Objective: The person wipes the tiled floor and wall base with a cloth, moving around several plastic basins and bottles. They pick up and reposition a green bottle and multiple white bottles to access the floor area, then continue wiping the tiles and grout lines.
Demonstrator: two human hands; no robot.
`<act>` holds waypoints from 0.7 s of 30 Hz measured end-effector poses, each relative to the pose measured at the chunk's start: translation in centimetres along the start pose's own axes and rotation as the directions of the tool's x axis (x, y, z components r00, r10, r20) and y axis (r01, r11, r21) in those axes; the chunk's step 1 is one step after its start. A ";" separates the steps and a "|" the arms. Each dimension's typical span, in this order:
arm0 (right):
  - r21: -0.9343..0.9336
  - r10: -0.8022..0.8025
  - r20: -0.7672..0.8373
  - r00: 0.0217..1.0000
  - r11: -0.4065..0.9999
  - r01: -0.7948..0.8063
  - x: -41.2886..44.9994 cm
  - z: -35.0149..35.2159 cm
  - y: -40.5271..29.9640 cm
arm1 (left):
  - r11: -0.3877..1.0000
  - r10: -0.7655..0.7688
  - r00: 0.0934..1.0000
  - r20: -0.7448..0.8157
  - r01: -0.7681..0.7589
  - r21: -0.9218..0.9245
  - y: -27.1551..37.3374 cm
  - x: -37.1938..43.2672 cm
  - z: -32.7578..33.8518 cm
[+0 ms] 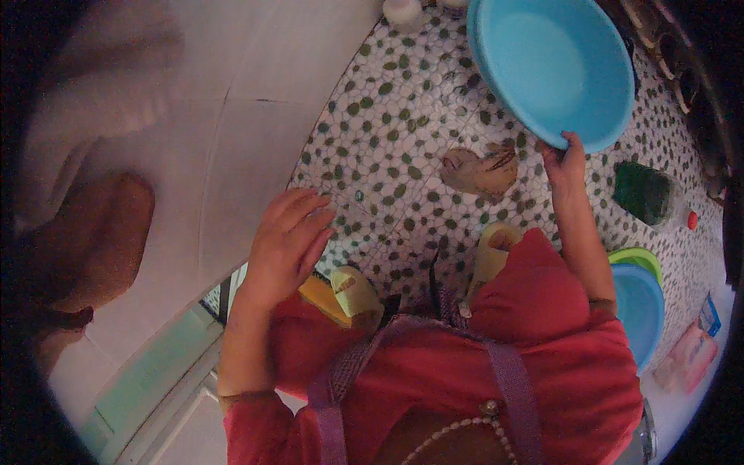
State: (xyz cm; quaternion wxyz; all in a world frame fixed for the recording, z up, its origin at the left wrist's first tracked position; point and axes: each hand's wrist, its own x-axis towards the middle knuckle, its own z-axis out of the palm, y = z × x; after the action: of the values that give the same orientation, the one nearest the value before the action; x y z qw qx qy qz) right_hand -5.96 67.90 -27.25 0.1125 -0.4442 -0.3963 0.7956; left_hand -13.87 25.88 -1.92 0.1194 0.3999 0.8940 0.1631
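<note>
My right hand [564, 163] grips the near rim of a large light-blue plastic basin [540, 64], which is tilted so that I see into it. Nothing lies inside the basin. My left hand [293, 238] hangs over the edge between large pale tiles [250, 139] and the pebble-patterned floor [372, 157], its fingers slightly bent and holding nothing. Between the hands, a crumpled tan thing [479, 171] with dark streaks lies on the floor; I cannot tell what it is.
A plastic jug of green liquid [642, 192] with a red cap lies to the right. Below it are a blue basin [639, 308] and a green one [642, 258], then a pink package [689, 357]. A white container [402, 10] stands at the top. A blurred brown shape [104, 244] is far left.
</note>
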 end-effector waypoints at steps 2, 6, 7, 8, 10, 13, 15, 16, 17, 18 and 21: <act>0.168 0.032 -0.016 0.999 0.985 -0.029 -1.7 2.6 -0.9 | 1.000 0.013 1.000 0.002 -0.013 -0.007 -0.1 0.4 0.3; -0.291 -0.201 0.149 0.968 0.927 0.237 -2.6 0.6 2.7 | 0.999 0.007 1.000 0.015 -0.006 -0.041 -0.3 0.6 0.5; -0.466 -0.265 0.234 0.935 0.814 0.347 -3.4 0.7 3.4 | 0.999 0.015 1.000 0.014 -0.015 -0.034 -0.5 0.5 0.5; -0.509 -0.242 0.330 0.913 0.769 0.387 -6.6 2.7 4.5 | 1.000 0.018 1.000 0.017 -0.018 -0.024 -0.7 0.3 0.7; -0.549 -0.204 0.420 0.884 0.719 0.426 -8.4 3.2 5.4 | 0.998 -0.008 1.000 0.028 0.009 -0.069 -1.3 0.2 0.7; -0.255 0.127 0.946 0.300 -0.282 0.925 -5.7 0.5 7.1 | 0.996 -0.040 0.999 0.022 0.042 -0.081 -1.4 -0.4 0.2; 0.117 0.216 0.976 -0.037 -0.368 0.922 -1.9 -0.2 8.2 | 0.998 -0.042 0.999 0.010 0.042 -0.057 -1.7 -0.5 -0.1; 0.121 0.233 0.972 -0.024 -0.411 0.904 -0.8 1.1 8.1 | 0.997 -0.060 0.998 0.020 0.061 -0.052 -1.7 -0.7 -0.1; 0.126 0.254 0.967 -0.008 -0.453 0.883 0.2 2.6 7.7 | 0.996 -0.076 0.997 0.024 0.077 -0.051 -1.8 -0.9 -0.3; 0.030 0.262 0.961 0.089 -0.419 0.907 0.9 4.6 7.4 | 0.995 -0.084 0.996 0.024 0.085 -0.049 -1.9 -1.2 -0.2; -0.191 0.064 0.969 0.240 -0.425 0.885 4.7 10.7 9.8 | 0.988 -0.130 0.991 0.019 0.132 -0.086 -2.2 -1.6 -0.1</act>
State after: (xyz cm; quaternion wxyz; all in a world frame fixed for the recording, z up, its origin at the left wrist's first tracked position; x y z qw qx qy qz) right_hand -15.47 58.23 -34.21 0.0094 0.2243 -0.9622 0.1539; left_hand -14.33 23.29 -2.56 0.1532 0.3358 0.9096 0.1910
